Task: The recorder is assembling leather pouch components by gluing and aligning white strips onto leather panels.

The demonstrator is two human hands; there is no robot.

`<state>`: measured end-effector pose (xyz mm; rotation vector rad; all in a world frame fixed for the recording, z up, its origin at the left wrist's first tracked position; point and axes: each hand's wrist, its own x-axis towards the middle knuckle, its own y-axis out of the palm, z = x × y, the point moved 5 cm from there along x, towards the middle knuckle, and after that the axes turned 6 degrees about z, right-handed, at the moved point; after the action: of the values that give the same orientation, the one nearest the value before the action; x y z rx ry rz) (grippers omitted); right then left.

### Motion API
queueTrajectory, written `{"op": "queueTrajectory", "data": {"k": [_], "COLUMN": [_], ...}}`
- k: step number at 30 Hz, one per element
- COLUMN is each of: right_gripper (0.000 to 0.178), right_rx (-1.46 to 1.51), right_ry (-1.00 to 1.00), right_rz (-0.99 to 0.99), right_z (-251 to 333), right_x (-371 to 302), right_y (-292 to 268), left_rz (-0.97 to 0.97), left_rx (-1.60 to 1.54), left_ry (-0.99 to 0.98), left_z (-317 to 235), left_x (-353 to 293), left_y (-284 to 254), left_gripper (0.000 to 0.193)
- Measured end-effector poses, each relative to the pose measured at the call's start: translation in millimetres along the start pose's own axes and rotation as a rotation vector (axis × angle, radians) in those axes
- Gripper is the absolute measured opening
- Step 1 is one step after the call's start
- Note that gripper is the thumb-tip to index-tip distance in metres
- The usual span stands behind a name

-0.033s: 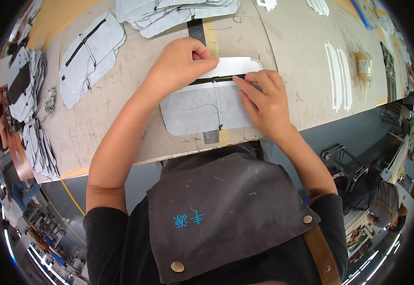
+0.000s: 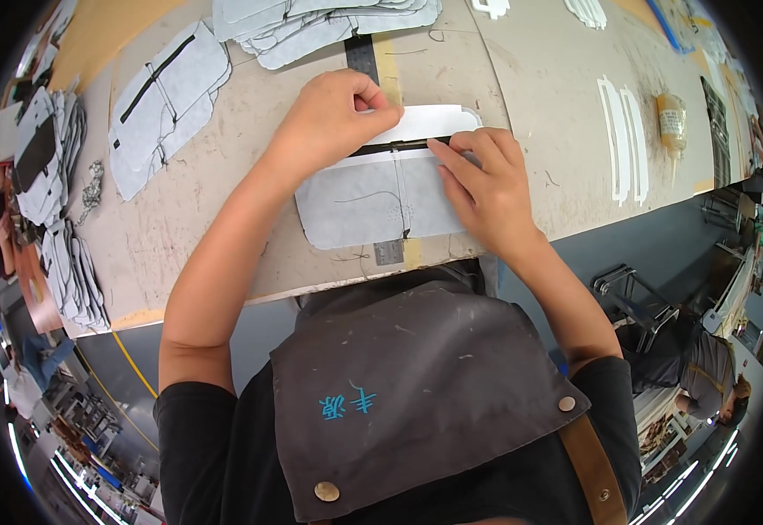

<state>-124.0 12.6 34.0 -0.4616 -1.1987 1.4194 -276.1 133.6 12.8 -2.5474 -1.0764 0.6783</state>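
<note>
A light grey panel [image 2: 346, 206] with rounded corners lies at the table's near edge. A black strip [image 2: 412, 143] crosses it, and a white strip [image 2: 434, 121] lies along its far side. Thin threads trail over the grey part. My left hand [image 2: 329, 118] is closed above the panel's far left part, thumb and forefinger pinched at the white strip; whatever is between them is hidden. My right hand [image 2: 493, 179] rests over the panel's right end. Its forefinger reaches out to the black strip, and the fingers are somewhat apart.
Stacked grey panels [image 2: 329, 26] lie at the far side, with more panels [image 2: 171, 105] to the left. White slotted strips [image 2: 622, 144] and a bottle of yellowish liquid [image 2: 672, 122] lie right. A dark ruler-like band [image 2: 361, 61] runs under the work. A person [image 2: 714, 376] is at far right.
</note>
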Motion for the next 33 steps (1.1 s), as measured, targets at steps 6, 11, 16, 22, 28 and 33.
{"op": "queueTrajectory", "data": {"k": [6, 11, 16, 22, 28, 33], "right_gripper": [0.03, 0.03, 0.029, 0.029, 0.03, 0.03], "right_rx": [-0.05, -0.057, -0.065, -0.083, -0.101, -0.051], "right_ry": [0.007, 0.043, 0.037, 0.042, 0.048, 0.061], "right_rz": [0.035, 0.072, 0.036, 0.051, 0.072, 0.098], "right_z": [2, 1, 2, 3, 3, 4], "right_x": [-1, -1, -2, -3, -2, 7], "right_y": [4, 5, 6, 6, 5, 0], "left_rz": [-0.114, -0.18, -0.235, -0.309, -0.325, -0.261], "left_rx": [0.111, 0.181, 0.286, 0.332, 0.39, 0.378], "left_ry": [0.092, 0.152, 0.16, 0.216, 0.234, 0.197], "left_z": [-1, -6, -9, -6, -6, -10], "left_x": [1, -1, -1, -2, -1, -3], "left_y": [2, 4, 4, 7, 9, 3], "left_gripper": [0.025, 0.027, 0.027, 0.025, 0.024, 0.023]}}
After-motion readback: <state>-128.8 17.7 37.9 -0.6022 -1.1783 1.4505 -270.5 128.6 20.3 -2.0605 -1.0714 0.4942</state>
